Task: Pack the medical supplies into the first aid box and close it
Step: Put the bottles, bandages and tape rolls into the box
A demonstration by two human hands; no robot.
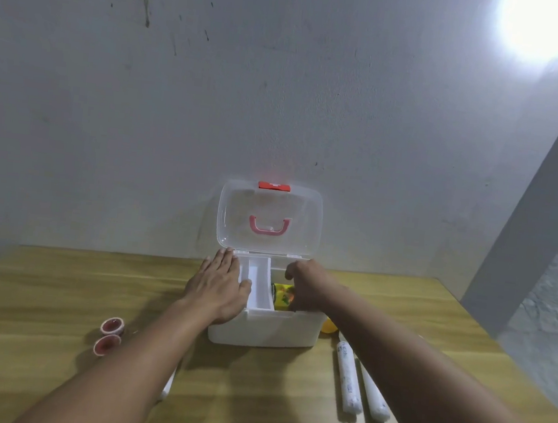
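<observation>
A white first aid box (268,330) stands open on the wooden table, its clear lid (270,219) with a pink handle upright against the wall. My left hand (220,284) lies flat on the box's left rim, partly over a white inner tray (257,286). My right hand (307,288) reaches into the right side of the box, fingers curled on a yellow packet (280,296). Two white rolled bandages (349,379) lie to the right of the box. Two small red-and-white tape rolls (109,334) sit to the left.
A yellow round object (328,327) peeks out by the box's right side, under my right forearm. A thin white item (168,385) lies partly hidden beneath my left forearm. A grey wall rises directly behind the box.
</observation>
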